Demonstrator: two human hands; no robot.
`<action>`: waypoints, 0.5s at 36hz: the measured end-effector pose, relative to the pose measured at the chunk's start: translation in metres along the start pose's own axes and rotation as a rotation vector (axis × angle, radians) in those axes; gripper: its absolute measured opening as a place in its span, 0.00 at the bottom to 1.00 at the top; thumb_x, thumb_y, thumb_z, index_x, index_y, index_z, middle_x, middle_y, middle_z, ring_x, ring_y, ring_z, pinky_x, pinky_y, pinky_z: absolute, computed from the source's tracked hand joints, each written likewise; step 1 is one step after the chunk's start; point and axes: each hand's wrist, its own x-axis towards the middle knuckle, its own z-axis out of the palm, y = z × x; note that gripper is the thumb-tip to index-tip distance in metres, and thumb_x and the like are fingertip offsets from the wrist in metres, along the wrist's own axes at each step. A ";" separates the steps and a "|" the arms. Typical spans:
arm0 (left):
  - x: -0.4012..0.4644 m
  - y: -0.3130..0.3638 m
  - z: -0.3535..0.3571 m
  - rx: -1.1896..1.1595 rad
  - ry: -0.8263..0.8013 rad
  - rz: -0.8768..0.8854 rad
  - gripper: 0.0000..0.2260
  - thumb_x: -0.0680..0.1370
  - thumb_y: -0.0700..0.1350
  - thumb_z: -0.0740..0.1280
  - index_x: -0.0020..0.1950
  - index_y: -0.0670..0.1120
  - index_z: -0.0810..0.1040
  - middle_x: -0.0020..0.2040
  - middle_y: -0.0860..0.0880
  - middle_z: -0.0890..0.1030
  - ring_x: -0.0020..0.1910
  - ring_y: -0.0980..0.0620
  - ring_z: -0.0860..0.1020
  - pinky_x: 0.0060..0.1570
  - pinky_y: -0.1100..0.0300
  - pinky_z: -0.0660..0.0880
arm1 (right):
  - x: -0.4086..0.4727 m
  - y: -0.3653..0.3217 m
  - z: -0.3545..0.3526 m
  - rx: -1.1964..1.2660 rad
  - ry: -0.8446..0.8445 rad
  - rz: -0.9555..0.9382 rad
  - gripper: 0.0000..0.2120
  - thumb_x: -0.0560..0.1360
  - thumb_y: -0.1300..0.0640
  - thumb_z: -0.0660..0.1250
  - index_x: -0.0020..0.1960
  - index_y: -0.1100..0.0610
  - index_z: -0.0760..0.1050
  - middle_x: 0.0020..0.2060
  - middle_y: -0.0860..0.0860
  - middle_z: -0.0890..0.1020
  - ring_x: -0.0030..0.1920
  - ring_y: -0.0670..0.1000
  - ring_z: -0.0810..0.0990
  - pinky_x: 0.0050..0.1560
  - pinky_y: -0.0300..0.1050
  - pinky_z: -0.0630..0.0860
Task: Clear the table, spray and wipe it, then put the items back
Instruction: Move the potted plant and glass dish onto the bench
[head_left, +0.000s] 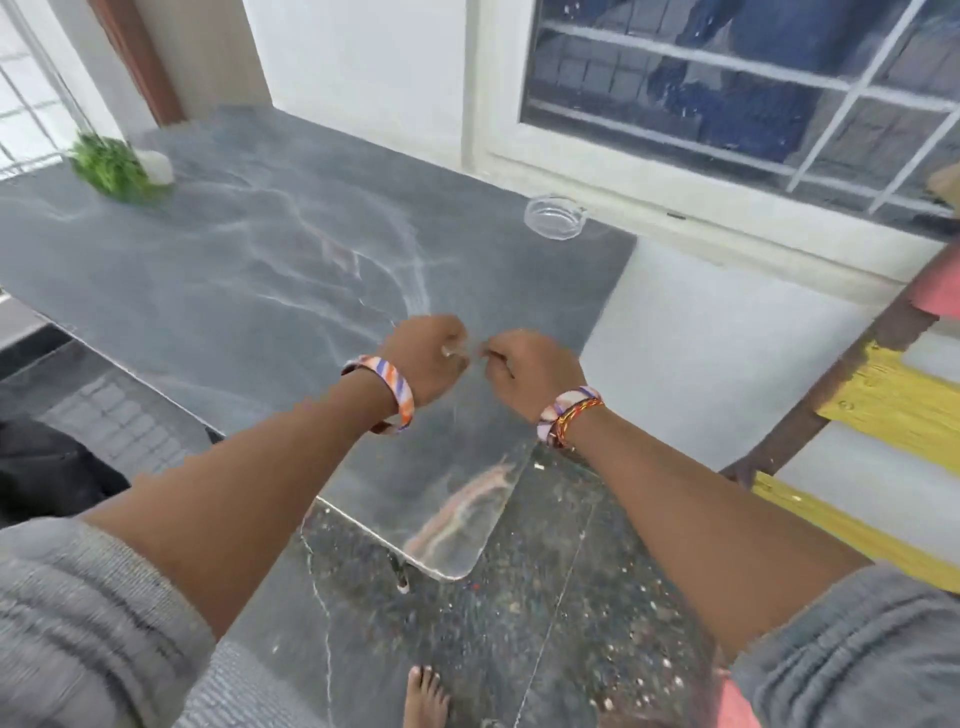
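Observation:
A glossy grey marble table (234, 270) fills the middle of the view. Near its far left end a small green plant in a white pot (122, 166) lies or leans. By the right edge, under the window, stands a clear glass ashtray (555, 215). My left hand (428, 358) and my right hand (532, 364) hover close together over the near part of the table. Both have their fingers curled inward. A small shiny glint shows at the left hand's fingers; blur hides whether anything is held. Each wrist wears a striped bangle.
A white wall and a barred window (727, 93) run along the table's far right side. A brown and yellow wooden frame (883, 400) stands at the right. A dark object (47, 467) sits low at the left. My bare foot (426, 696) is on the speckled floor.

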 end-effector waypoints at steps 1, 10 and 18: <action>0.010 -0.014 -0.009 -0.003 -0.007 -0.018 0.13 0.76 0.41 0.64 0.59 0.38 0.75 0.58 0.40 0.79 0.56 0.42 0.76 0.53 0.59 0.68 | 0.016 -0.006 0.003 0.016 0.014 0.031 0.13 0.77 0.59 0.58 0.56 0.56 0.79 0.52 0.57 0.82 0.55 0.59 0.77 0.49 0.50 0.74; 0.087 -0.108 -0.057 -0.043 -0.023 -0.056 0.17 0.76 0.44 0.64 0.65 0.42 0.72 0.65 0.44 0.74 0.62 0.45 0.74 0.61 0.58 0.68 | 0.119 -0.050 0.035 0.144 0.024 0.129 0.12 0.76 0.61 0.60 0.54 0.57 0.80 0.46 0.57 0.83 0.48 0.58 0.79 0.47 0.48 0.75; 0.140 -0.217 -0.107 -0.097 0.181 -0.199 0.28 0.73 0.47 0.69 0.69 0.41 0.65 0.69 0.39 0.67 0.68 0.41 0.66 0.66 0.54 0.62 | 0.207 -0.114 0.083 0.136 0.032 0.159 0.11 0.75 0.61 0.60 0.52 0.57 0.80 0.47 0.56 0.83 0.49 0.59 0.78 0.45 0.47 0.73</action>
